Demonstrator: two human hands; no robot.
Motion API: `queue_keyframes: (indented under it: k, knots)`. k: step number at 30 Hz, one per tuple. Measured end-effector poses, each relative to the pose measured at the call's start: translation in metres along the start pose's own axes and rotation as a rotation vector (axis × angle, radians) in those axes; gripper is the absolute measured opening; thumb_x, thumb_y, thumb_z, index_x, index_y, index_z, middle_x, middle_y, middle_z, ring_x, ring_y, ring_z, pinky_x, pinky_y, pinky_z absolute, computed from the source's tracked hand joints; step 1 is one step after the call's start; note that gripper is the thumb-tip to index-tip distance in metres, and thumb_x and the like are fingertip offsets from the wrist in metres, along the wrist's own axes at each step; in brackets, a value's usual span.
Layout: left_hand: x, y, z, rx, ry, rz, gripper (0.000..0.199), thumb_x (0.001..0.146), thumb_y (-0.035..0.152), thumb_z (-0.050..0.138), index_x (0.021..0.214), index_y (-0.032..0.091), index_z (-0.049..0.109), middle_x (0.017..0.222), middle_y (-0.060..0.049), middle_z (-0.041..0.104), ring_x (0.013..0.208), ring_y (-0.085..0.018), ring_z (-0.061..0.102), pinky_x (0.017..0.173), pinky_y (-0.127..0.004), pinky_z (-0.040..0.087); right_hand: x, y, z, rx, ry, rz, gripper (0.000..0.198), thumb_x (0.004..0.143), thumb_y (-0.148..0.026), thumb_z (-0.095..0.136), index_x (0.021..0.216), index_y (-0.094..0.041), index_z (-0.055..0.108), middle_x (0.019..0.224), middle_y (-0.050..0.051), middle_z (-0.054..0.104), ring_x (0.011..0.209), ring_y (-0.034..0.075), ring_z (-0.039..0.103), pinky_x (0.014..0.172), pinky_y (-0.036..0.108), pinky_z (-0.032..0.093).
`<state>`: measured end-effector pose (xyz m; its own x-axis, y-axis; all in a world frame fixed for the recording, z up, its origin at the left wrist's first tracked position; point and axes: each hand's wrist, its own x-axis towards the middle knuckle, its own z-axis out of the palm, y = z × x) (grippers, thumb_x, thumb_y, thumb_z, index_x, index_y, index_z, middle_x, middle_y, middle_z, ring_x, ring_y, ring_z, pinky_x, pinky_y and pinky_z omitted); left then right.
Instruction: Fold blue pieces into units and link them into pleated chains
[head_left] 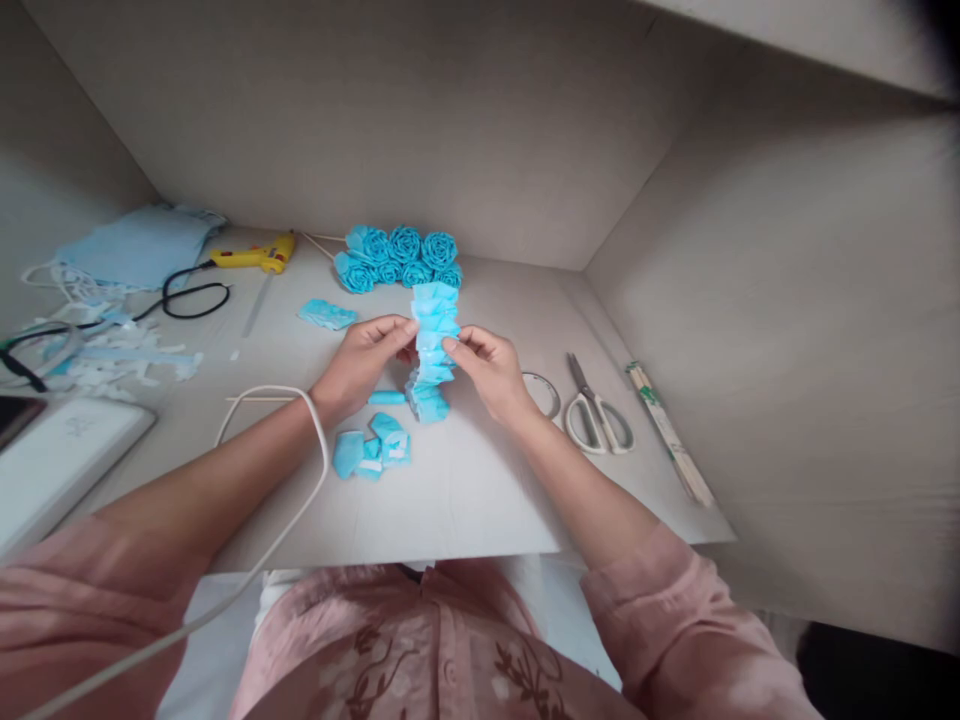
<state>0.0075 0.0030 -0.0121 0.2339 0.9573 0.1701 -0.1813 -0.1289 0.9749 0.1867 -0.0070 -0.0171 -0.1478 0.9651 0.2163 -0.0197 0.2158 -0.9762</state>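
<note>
A light-blue pleated strip [435, 345], like mask fabric, hangs upright between my hands over the table. Thumb and fingers of my left hand [369, 355] pinch its left edge. On the opposite edge, my right hand [491, 365] pinches it a little lower. Several blue cut pieces [373, 447] lie below and to the left of the strip. A small blue roll [387, 398] is partly hidden behind its lower end. Beyond my left hand lies another folded blue piece [328, 314]. Blue rosettes [406, 245] are bunched just behind the strip.
Scissors [592, 410], a tape roll [544, 393] and a packet of thin sticks [669, 435] lie on the right. At left are a yellow glue gun [255, 255], stacked masks [139, 248], white scraps [142, 360] and a white box [75, 460]. A pale cable [319, 440] crosses my left forearm.
</note>
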Motion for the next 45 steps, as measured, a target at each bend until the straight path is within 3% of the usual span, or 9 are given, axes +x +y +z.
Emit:
queue_keyframes:
  k: [4,9,17,21,26,32,37,40,45]
  knots:
    - [-0.0011,0.0014,0.0029,-0.061,-0.065,-0.041,0.040,0.083,0.053,0.060,0.082,0.014,0.068,0.078,-0.007,0.066,0.070,-0.016,0.060,0.066,-0.028,0.048,0.0018,0.0010,-0.0006,0.020,0.098,-0.018,0.033,0.076,-0.048,0.068,0.067,-0.020,0.054,0.066,-0.003,0.049,0.065,0.011,0.044,0.065,0.025,0.039]
    - [-0.0042,0.0055,0.0063,0.114,-0.047,-0.053,0.028,0.071,0.041,0.075,0.076,0.016,0.066,0.067,0.000,0.061,0.059,-0.012,0.053,0.058,-0.025,0.043,0.0017,0.0015,-0.0001,0.028,0.086,-0.029,0.031,0.075,-0.047,0.070,0.067,-0.019,0.056,0.066,-0.003,0.050,0.065,0.011,0.045,0.066,0.025,0.040]
    - [-0.0013,0.0018,0.0031,0.075,0.007,-0.001,0.023,0.074,0.037,0.072,0.072,0.016,0.062,0.063,0.001,0.059,0.059,-0.012,0.053,0.061,-0.025,0.043,0.0024,0.0000,-0.0027,0.141,-0.019,0.063,0.053,0.079,-0.070,0.052,0.080,-0.019,0.065,0.080,0.004,0.064,0.078,0.016,0.058,0.075,0.031,0.047]
    - [-0.0008,0.0001,0.0020,-0.009,-0.018,-0.015,0.024,0.076,0.038,0.071,0.073,0.016,0.062,0.064,0.001,0.059,0.059,-0.011,0.054,0.060,-0.024,0.045,0.0009,0.0013,-0.0007,0.059,-0.077,0.027,0.036,0.076,-0.055,0.068,0.079,-0.020,0.064,0.080,0.001,0.063,0.077,0.014,0.056,0.076,0.028,0.045]
    - [-0.0022,0.0026,0.0035,-0.044,-0.105,-0.050,0.034,0.083,0.049,0.062,0.079,0.015,0.064,0.073,-0.003,0.064,0.063,-0.013,0.058,0.058,-0.026,0.046,0.0006,0.0040,-0.0006,0.016,-0.008,-0.011,0.028,0.078,-0.045,0.069,0.072,-0.019,0.060,0.070,-0.003,0.055,0.068,0.011,0.049,0.068,0.025,0.041]
    - [-0.0009,0.0023,0.0027,0.131,-0.047,-0.041,0.028,0.072,0.041,0.075,0.075,0.017,0.061,0.057,0.002,0.058,0.053,-0.011,0.053,0.055,-0.024,0.043,0.0007,0.0047,-0.0013,-0.033,0.012,-0.015,0.033,0.078,-0.048,0.068,0.067,-0.019,0.058,0.066,-0.003,0.052,0.066,0.011,0.046,0.066,0.025,0.040]
    - [0.0006,0.0006,0.0014,-0.012,-0.045,-0.045,0.028,0.075,0.040,0.072,0.077,0.017,0.057,0.062,0.002,0.059,0.054,-0.011,0.055,0.054,-0.024,0.045,0.0001,0.0032,-0.0011,0.069,-0.038,-0.036,0.035,0.085,-0.054,0.058,0.077,-0.020,0.062,0.078,0.001,0.059,0.074,0.013,0.053,0.074,0.027,0.045]
    - [0.0010,-0.0004,0.0010,-0.099,-0.034,-0.031,0.029,0.077,0.041,0.072,0.080,0.017,0.056,0.066,0.002,0.059,0.056,-0.011,0.055,0.054,-0.024,0.047,-0.0003,0.0026,-0.0004,0.049,-0.092,0.004,0.035,0.080,-0.055,0.064,0.079,-0.020,0.062,0.077,0.000,0.059,0.073,0.013,0.052,0.073,0.026,0.045]
    - [0.0004,-0.0006,0.0016,-0.115,-0.098,-0.057,0.033,0.084,0.048,0.063,0.086,0.016,0.059,0.075,-0.002,0.063,0.063,-0.013,0.059,0.055,-0.024,0.048,0.0006,0.0046,-0.0003,-0.046,-0.010,-0.002,0.036,0.075,-0.052,0.069,0.069,-0.019,0.058,0.068,-0.002,0.052,0.066,0.011,0.046,0.066,0.024,0.040]
